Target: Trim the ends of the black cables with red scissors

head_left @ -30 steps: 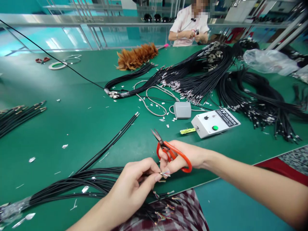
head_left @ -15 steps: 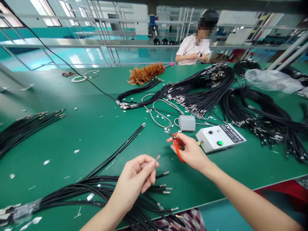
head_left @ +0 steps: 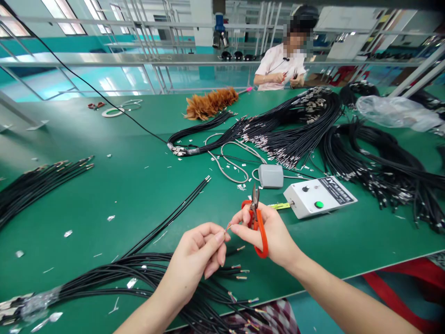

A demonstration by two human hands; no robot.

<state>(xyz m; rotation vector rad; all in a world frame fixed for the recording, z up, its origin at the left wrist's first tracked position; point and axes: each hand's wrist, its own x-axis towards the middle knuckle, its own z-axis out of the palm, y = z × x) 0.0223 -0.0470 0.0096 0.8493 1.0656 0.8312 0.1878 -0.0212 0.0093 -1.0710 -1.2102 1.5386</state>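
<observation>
Pinching the stripped end of a thin black cable (head_left: pixel 227 227) between thumb and forefinger, the left hand (head_left: pixel 200 253) sits low at the near middle of the green work table (head_left: pixel 114 185). The right hand (head_left: pixel 266 232) meets it from the right, its fingertips touching the same bared tip, while its other fingers are hooked through the loops of a pair of orange-handled scissors (head_left: pixel 257 222) whose blades stand shut and point up and away. The cable runs back into a loose bundle of black cables (head_left: pixel 139 273) lying along the near left edge, with coloured wire ends splayed at the near side.

Just right of the hands lies a white control box with a green button (head_left: pixel 320 197), a small grey box (head_left: pixel 271 176) beyond it. Far right, heaps of black cables with metal ends (head_left: pixel 295 134) spread out. A brown feather duster (head_left: pixel 210 103) lies far off, and a person in a pale shirt (head_left: pixel 280 65) sits at the far edge.
</observation>
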